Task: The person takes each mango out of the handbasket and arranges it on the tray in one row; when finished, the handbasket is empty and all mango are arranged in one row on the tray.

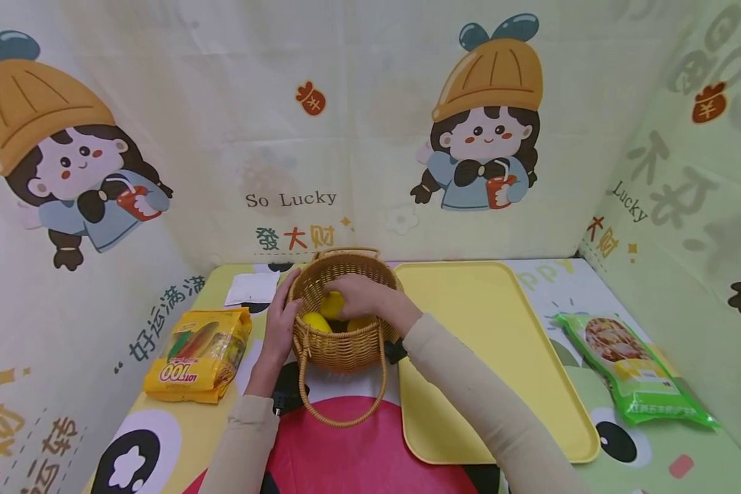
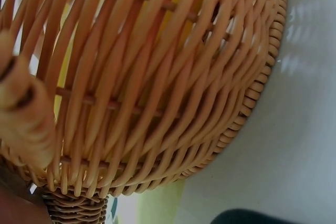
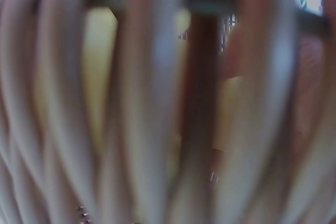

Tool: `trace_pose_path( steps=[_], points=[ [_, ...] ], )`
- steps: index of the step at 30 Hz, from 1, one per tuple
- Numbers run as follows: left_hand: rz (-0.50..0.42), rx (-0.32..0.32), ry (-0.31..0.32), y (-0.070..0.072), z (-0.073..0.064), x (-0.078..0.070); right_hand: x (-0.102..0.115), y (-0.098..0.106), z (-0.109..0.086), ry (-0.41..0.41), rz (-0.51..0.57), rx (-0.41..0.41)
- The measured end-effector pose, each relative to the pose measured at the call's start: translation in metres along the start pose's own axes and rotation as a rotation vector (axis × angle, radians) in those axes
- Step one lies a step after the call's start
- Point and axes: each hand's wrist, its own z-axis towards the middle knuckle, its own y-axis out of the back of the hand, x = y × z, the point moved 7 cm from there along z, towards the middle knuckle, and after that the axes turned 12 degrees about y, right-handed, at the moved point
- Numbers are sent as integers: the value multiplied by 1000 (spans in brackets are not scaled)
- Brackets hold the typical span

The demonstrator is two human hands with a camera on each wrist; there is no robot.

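Inside the wicker basket (image 1: 346,348), the right hand (image 1: 364,295) appears to pinch a yellow fruit (image 1: 332,306) between curled fingers and thumb, though its far side is hidden. The left hand (image 1: 282,322) grips the basket's left rim, thumb over the edge. Handling this fruit looks to be the step in hand; whether it is being picked up or set down I cannot tell. Either way, the next move probably calls for a steady basket and fingers kept off the weave. The held fruit's long axis and tip are too covered to read. A second fruit (image 1: 316,322) lies lower left, its long axis roughly crosswise, and a third fruit (image 1: 359,323) shows partly under the right wrist. The basket's round mouth faces up, its near handle (image 1: 344,425) folded toward the person. Just right lies a yellow tray (image 1: 475,309).
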Motion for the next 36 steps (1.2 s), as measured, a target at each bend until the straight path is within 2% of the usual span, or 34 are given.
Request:
trace_pose_path(
  steps=[7, 15, 19, 26, 36],
  points=[
    [1, 11, 6, -3, 1, 4, -1, 2, -6, -13, 9, -20],
    [16, -19, 7, -1, -2, 2, 2, 9, -11, -29, -15, -61],
    [16, -15, 5, -1, -2, 0, 2, 15, -16, -33, -22, -106],
    [9, -12, -1, -3, -1, -2, 6, 25, -30, -42, 48, -186],
    [28, -26, -1, 0, -3, -5, 3, 39, -43, -51, 76, -313]
  ],
)
